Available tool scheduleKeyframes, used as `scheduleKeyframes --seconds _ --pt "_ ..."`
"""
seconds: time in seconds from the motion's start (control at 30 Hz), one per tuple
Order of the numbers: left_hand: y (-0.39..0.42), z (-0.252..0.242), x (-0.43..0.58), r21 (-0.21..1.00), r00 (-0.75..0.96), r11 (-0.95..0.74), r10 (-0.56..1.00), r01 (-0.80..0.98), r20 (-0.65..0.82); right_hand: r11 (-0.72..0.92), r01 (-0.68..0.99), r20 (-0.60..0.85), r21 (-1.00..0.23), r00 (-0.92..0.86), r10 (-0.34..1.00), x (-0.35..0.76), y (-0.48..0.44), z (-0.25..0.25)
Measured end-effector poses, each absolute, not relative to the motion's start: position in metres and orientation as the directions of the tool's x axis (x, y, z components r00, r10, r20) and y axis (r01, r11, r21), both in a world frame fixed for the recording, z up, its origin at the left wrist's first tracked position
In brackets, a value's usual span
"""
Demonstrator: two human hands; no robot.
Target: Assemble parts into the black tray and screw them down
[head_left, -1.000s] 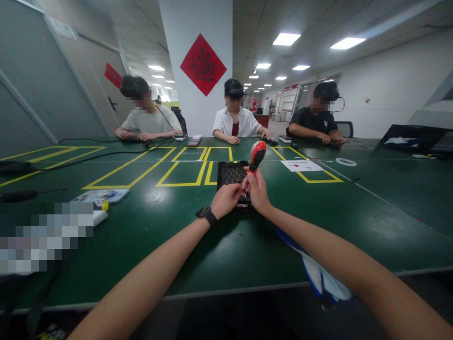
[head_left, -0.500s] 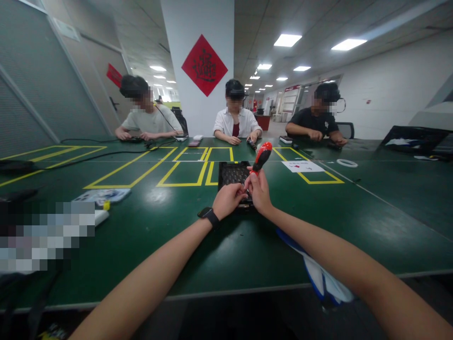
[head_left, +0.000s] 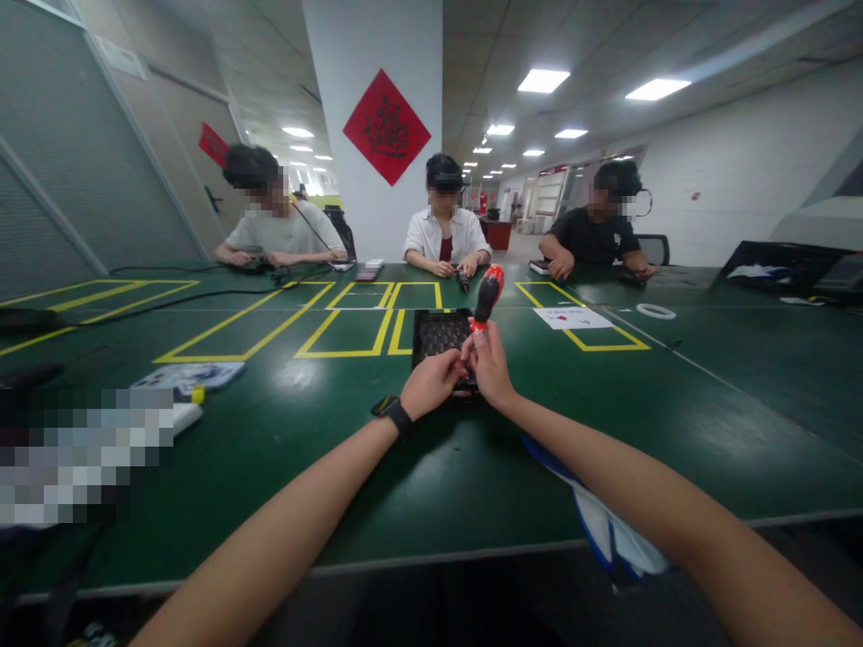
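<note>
A screwdriver (head_left: 489,295) with a red and black handle stands nearly upright, leaning slightly right. My right hand (head_left: 493,370) is closed around its lower part below the handle. My left hand (head_left: 435,382), with a dark watch on the wrist, meets the right fingers just to the left. Its fingers are pinched together, and whatever they hold is too small to make out. Both hands are over the near part of a black open box (head_left: 431,331) with a patterned inside. The screwdriver's tip is hidden by my fingers.
Yellow tape outlines mark the green table (head_left: 337,467). A white paper (head_left: 573,318) and a white ring (head_left: 655,311) lie to the right. A blue-and-white cloth-like item (head_left: 613,530) hangs over the front edge. Three people sit across the table, their hands on dark objects.
The screwdriver handle has swung left and become more upright. My hands stay together over the box. The person opposite has brought both hands together.
</note>
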State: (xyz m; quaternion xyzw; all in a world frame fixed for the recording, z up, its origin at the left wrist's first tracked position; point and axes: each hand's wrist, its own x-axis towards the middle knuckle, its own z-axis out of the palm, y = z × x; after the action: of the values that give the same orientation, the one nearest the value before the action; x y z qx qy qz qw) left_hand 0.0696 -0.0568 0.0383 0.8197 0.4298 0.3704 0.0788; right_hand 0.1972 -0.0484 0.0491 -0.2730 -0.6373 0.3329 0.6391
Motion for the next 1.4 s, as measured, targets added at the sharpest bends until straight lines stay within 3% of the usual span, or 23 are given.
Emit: scheduleKeyframes --seconds 0.17,0.37,0.67,0.93,1.4 --pt "-0.0588 0.0412 0.0705 0.43 0.339 -0.585 0.782 0.688 0.523 0.659 -0.037 0.659 -0.751 0.019 0.752 0.1967 -0.0495 0.0485" --pt "-0.0561 0.0392 0.0686 0.368 0.355 -0.602 0.755 0.709 0.551 0.643 -0.104 0.649 -0.759 -0.031 0.761 0.1965 -0.0511 0.05" --pt "-0.0566 0.0383 0.0691 0.44 0.371 -0.618 0.765 0.651 0.526 0.632 -0.082 0.635 -0.771 -0.01 0.773 0.1968 -0.05 0.0481" --pt "-0.054 0.037 0.0683 0.447 0.352 -0.612 0.767 0.652 0.537 0.671 -0.061 0.673 -0.739 -0.021 0.74 0.1967 -0.0527 0.0497" --pt "-0.0531 0.0369 0.0679 0.433 0.4 -0.637 0.754 0.637 0.522 0.594 -0.146 0.606 -0.791 -0.053 0.793 0.1973 -0.0476 0.0479"
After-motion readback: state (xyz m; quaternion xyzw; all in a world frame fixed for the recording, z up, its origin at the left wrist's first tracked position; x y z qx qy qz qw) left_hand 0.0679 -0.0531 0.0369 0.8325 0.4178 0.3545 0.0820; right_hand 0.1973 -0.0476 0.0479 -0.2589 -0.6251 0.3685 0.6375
